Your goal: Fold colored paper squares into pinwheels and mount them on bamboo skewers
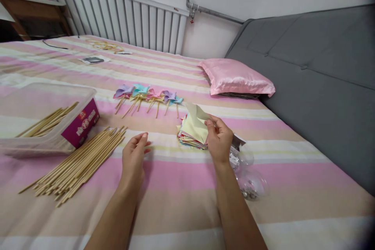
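Note:
My right hand (219, 137) pinches a pale yellow sheet of paper (197, 113) by its edge, lifting it partly off a stack of coloured paper sheets (191, 140). My left hand (135, 154) hovers over the bed, loosely curled with its fingers a little apart and nothing seen in it. To its left lies a bundle of thin wooden sticks (84, 160). Beyond both hands, several paper pinwheels (154, 95) in purple, blue and pink lie in a row. Clear round containers (252, 185) with small metal pieces are beside my right forearm, partly hidden by it.
A clear plastic box (43, 140) with a purple label holds more sticks at the left. A pink pillow (238, 78) lies against the grey headboard (316, 62). Yellow cord (105, 45) and a small dark card-like thing (93, 59) lie farther back, before a radiator (125, 15).

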### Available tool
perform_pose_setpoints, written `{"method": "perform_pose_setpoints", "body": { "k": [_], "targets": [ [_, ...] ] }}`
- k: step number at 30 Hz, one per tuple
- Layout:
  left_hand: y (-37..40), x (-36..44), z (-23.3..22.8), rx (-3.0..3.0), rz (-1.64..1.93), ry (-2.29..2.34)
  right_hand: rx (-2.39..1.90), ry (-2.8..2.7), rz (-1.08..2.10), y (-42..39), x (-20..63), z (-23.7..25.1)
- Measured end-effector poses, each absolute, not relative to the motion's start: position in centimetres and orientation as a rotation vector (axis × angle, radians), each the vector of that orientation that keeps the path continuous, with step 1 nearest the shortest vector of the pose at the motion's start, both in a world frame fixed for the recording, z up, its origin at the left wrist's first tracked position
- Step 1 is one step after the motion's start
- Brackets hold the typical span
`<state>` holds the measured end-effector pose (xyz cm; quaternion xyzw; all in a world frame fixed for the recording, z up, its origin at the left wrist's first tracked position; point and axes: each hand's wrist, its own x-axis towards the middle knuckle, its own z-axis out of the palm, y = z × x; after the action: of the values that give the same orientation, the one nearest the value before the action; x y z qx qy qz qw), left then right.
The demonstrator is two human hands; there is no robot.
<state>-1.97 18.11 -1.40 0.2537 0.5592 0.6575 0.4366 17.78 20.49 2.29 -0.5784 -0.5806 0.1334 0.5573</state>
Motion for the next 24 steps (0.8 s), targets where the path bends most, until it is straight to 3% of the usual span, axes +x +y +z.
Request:
{"method": "perform_pose_setpoints", "body": {
  "k": [11,19,24],
  "targets": [
    [17.9,-3.4,-0.5,0.602,1.769,1.427,-1.135,-2.513,0.902,17.0,15.7,3.9],
    [17.7,-2.8,-2.0,1.509,1.464,1.799,-1.688,-2.476,0.646,18.0,16.5,2.9],
    [17.6,-2.2,-2.2,1.687,1.295,1.818,-2.032,-2.479,0.557,18.6,16.0,1.9]
  ]
}}
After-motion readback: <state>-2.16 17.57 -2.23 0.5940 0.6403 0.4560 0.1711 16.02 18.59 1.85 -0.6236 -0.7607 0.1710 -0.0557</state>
